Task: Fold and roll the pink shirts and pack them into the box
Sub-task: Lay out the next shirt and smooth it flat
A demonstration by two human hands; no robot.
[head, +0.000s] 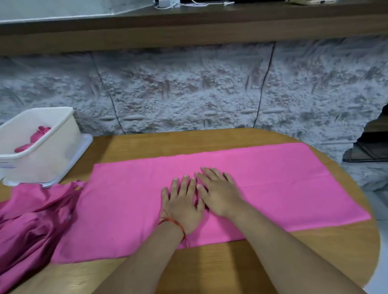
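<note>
Matt cloth shirt (268, 183), wood-grain table (216, 268), smooth plastic box (55, 139).

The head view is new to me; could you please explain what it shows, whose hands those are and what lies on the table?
There is no machine here. A person wears one wide-angle camera on the head, looking forward and down, so the two arms coming in from below are the wearer's own. The left hand, with a red thread at the wrist, and the right hand lie flat, side by side, pressing on a bright pink shirt spread as a long folded strip on the wooden table. Nothing is held. At the left lies a crumpled heap of darker pink cloth. Behind it stands a cream box with rolled pink shirts already inside.
</note>
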